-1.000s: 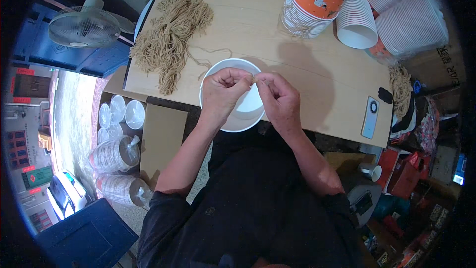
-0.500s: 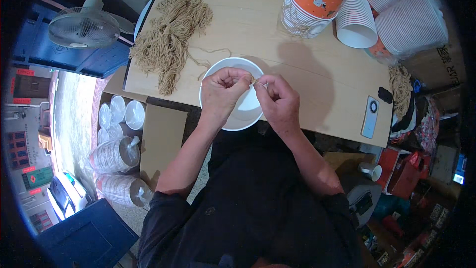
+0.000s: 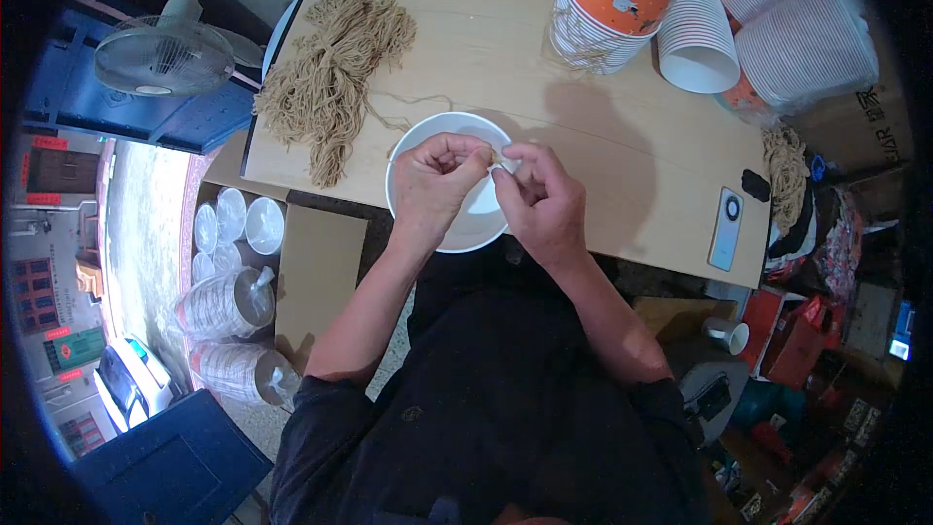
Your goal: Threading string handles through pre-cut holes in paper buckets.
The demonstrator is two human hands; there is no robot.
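A white round tub [image 3: 483, 231] sits at the table's near edge, under both hands. My left hand [image 3: 434, 190] is over its left side, thumb and forefinger pinched on a thin tan cord at the far rim. My right hand [image 3: 546, 202] faces it from the right, its thumb and forefinger bent around the cord close to the left fingertips. How the cord runs between the fingers is too small to make out. A loose strand [image 3: 413, 99] of cord lies behind the tub, beside a large tan bundle of cords [image 3: 335, 78] at the far left.
Stacked paper tubs [image 3: 617, 15] with an orange print and a white stack [image 3: 698, 44] stand at the back right, near plastic-wrapped stacks [image 3: 807, 44]. A phone [image 3: 725, 230] lies at the right. Left of the table are a fan [image 3: 165, 53], an open carton [image 3: 321, 282] and bagged tubs [image 3: 228, 301].
My right thumb and forefinger have parted a little and shifted slightly left, nearer the left fingertips. The tub has moved slightly left. My left hand has hardly moved.
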